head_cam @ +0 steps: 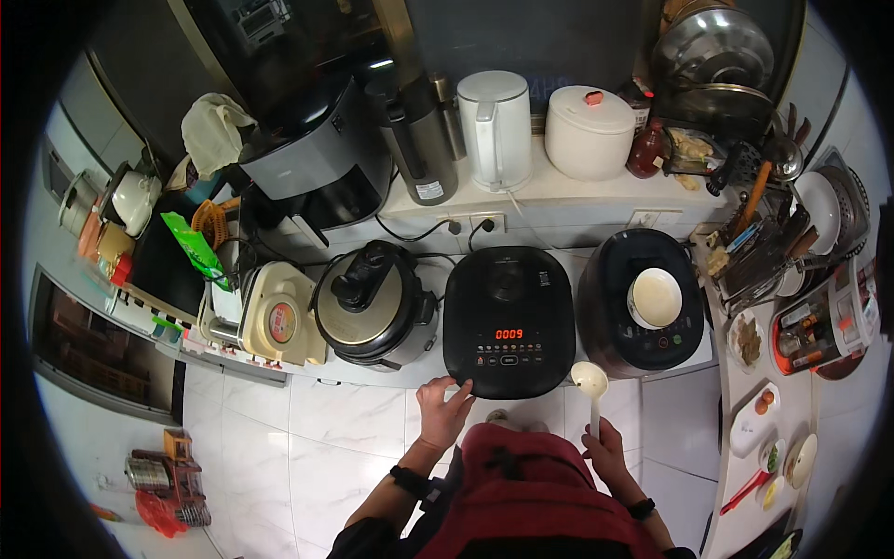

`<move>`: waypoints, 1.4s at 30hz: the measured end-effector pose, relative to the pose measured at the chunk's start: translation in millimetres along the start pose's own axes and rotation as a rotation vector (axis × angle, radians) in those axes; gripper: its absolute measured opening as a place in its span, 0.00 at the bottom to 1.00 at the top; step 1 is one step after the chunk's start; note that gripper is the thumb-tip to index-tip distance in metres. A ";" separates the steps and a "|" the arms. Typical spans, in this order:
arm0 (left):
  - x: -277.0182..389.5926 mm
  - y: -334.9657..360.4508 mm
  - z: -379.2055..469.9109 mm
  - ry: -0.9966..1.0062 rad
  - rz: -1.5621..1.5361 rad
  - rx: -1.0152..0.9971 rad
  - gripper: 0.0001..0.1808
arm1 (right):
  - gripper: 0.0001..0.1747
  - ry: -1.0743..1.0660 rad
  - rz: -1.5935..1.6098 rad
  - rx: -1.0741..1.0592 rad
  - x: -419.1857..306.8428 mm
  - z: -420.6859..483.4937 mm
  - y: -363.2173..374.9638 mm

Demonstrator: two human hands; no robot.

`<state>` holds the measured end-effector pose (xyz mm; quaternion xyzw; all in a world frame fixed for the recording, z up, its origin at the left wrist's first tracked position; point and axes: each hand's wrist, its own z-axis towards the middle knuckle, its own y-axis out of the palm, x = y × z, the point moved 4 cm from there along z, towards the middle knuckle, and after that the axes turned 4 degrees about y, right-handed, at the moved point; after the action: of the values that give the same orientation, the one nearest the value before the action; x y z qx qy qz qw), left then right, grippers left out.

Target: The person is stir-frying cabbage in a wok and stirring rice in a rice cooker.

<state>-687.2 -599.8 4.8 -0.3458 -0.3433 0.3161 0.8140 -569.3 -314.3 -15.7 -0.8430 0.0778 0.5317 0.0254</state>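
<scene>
A black multicooker [508, 300] with a closed lid and a lit red display stands directly before me. My left hand [444, 412] is at its front left corner, with thumb and fingers spread near the edge; light contact cannot be made out for certain. In my right hand [606, 451] is the handle of a white ladle [590, 379], its bowl upward beside the cooker's front right corner. A few small dark bits show in the bowl. Right of the multicooker, a second dark cooker [601, 307] carries a white bowl [656, 298] on its lid.
An electric pressure cooker [367, 307] and a cream appliance [279, 314] stand to the left. On the ledge behind are an air fryer [307, 168], a white kettle [494, 133] and a lidded white pot [590, 136]. The right counter holds a plate with eggs [754, 419] and a red-handled utensil [744, 492].
</scene>
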 end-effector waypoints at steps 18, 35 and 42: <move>46.0 5.2 25.6 0.014 -0.144 -0.464 0.33 | 0.14 0.145 0.468 -0.106 -17.7 15.9 5.4; 62.1 37.1 40.2 0.095 -0.204 -0.569 0.39 | 0.10 0.104 0.409 0.033 -29.5 6.1 0.3; 87.3 46.5 63.3 0.128 -0.183 -0.698 0.40 | 0.11 0.127 0.357 0.081 -28.0 3.5 -0.7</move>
<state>-700.0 -486.2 31.5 -0.5900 -0.4082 0.0835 0.6916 -584.1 -310.3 8.0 -0.8459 0.2487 0.4701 -0.0403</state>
